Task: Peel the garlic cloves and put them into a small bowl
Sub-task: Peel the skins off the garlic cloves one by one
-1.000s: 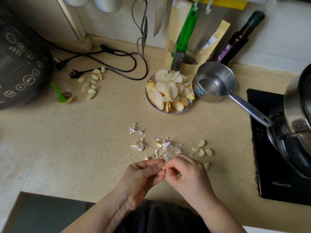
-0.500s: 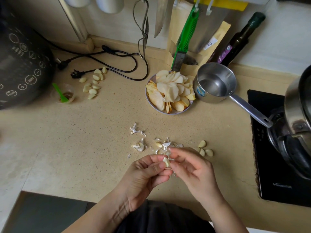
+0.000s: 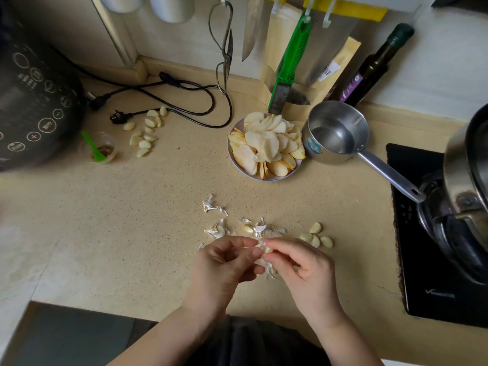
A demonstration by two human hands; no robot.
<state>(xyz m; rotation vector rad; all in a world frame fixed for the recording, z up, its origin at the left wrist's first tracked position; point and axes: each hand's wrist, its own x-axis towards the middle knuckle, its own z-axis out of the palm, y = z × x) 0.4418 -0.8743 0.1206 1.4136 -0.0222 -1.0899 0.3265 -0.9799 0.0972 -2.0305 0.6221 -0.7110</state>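
Both hands sit slightly farther from the body than half a second ago, and the clove is now mostly hidden between the fingertips instead of showing clearly. Left hand [image 3: 224, 262] and right hand [image 3: 303, 268] meet over the near-centre of the surface [image 3: 132, 220], fingers curled; both pinch the same garlic clove [image 3: 267, 250], so each grip is grasping it, with loose skin [image 3: 268, 269] hanging below the fingers. Papery peels [image 3: 237, 225] scattered just beyond the hands. Four peeled cloves [image 3: 317, 235] lie in a cluster just right of the hands, on the surface. Another pile of cloves [image 3: 145, 133] lies far left beside a black power cord [image 3: 184, 96]. Small clear cup [image 3: 101, 147] with a green spoon [image 3: 91, 146] sits left of that pile, next to a dark cooker [image 3: 31, 101]. Plate of sliced fruit [image 3: 264, 146] at far centre, touching or just beside a steel saucepan [image 3: 335, 132] whose handle points toward the black induction hob [image 3: 435, 247] on the right. Metal pot [image 3: 464, 180] on the hob. On the far wall hang scissors [image 3: 224, 48], a knife [image 3: 250, 27] and a green-handled tool [image 3: 290, 62]; a dark bottle [image 3: 375, 64] leans at far right.
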